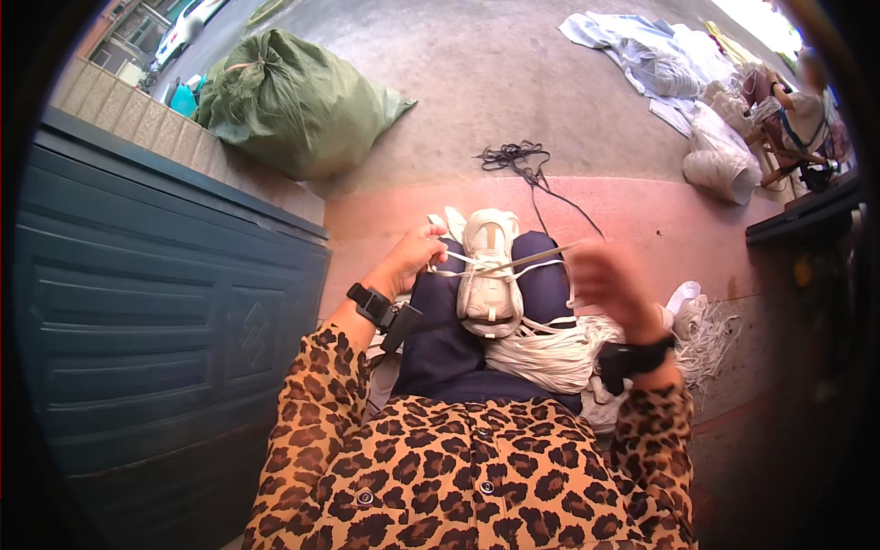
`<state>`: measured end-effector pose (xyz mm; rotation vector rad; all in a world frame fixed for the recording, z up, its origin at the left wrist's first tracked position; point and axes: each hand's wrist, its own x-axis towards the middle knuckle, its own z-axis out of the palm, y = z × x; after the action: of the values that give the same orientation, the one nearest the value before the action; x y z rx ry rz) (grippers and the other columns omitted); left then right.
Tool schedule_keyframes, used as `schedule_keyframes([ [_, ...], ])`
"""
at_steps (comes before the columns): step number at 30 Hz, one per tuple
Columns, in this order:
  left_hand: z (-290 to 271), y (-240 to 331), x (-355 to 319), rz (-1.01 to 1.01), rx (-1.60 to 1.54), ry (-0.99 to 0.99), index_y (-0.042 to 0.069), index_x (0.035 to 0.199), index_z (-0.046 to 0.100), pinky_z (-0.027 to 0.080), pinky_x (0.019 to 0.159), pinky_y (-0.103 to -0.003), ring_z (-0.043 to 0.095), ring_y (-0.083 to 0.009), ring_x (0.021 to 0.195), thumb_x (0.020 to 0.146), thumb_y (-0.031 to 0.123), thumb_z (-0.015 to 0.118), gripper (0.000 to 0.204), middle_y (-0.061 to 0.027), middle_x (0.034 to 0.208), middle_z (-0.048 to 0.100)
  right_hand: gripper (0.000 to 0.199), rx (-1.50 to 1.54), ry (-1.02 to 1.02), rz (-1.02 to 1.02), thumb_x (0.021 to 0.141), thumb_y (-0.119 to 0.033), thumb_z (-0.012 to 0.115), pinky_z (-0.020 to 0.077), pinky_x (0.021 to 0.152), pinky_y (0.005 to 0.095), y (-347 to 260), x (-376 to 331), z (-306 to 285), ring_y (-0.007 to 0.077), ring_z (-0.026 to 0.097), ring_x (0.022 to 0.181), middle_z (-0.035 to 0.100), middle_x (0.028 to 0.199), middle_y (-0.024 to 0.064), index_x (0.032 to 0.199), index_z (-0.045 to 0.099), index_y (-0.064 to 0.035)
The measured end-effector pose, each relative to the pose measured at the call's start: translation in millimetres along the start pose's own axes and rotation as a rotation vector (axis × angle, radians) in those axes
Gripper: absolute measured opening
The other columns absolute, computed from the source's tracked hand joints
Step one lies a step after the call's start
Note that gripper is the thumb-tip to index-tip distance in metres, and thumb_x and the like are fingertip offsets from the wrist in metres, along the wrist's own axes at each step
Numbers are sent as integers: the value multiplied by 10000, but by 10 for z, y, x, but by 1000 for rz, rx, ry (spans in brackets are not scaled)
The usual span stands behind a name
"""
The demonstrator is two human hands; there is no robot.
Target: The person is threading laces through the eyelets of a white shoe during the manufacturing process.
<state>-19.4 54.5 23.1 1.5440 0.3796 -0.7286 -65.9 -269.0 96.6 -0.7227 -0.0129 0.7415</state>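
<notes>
A cream-white sneaker (489,307) rests between my thighs, with pale shoelaces (495,269) stretched out to both sides of it. At the shoe's left, my left hand (414,260) has its fingers pinched together on a lace. My right hand (612,286), smeared by motion, is off to the right; a taut lace runs up to its fingers. Beneath that hand, a thick bundle of white laces (550,359) lies across my right thigh. More pale shoe parts (449,220) show behind my left fingers, partly hidden.
Loose black laces (518,163) lie on the floor ahead. A big green sack (284,105) stands at the far left, beyond a dark blue-green door (165,312). White cloth (651,60), a white sack (720,156) and a seated person are at the far right. Tangled white strands (704,335) lie nearby.
</notes>
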Motion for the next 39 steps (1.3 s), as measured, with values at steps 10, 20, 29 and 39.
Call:
schedule_keyframes([
  [10,535,-152,176,357,784,39,-6,1055,591,458,754,-310,583,-187,818,842,179,533,288,-92,847,630,197,189,-178,-1044,933,-83,389,151,300,176,-1212,-2154,48,7,218,407,258,525,-56,736,389,-77],
  [20,495,111,266,159,964,-550,13,998,637,453,761,-305,578,-159,839,872,235,600,257,-88,914,657,131,86,-126,-1010,922,-109,426,190,424,236,-1271,-1961,-155,58,226,478,258,585,-48,794,415,-81],
  [29,-431,638,-316,238,34,-414,15,874,601,473,802,-348,587,-186,846,931,194,482,223,-100,856,626,172,-661,1019,-168,912,-263,551,322,452,156,-51,-500,-853,21,412,531,475,663,-67,974,627,-122],
  [39,-2365,1694,-1319,920,-753,52,32,880,526,390,725,-319,458,-165,748,952,186,449,187,-27,668,489,337,-1245,550,-49,862,-283,573,477,730,357,986,477,-556,293,639,822,655,885,178,1061,610,-13],
])
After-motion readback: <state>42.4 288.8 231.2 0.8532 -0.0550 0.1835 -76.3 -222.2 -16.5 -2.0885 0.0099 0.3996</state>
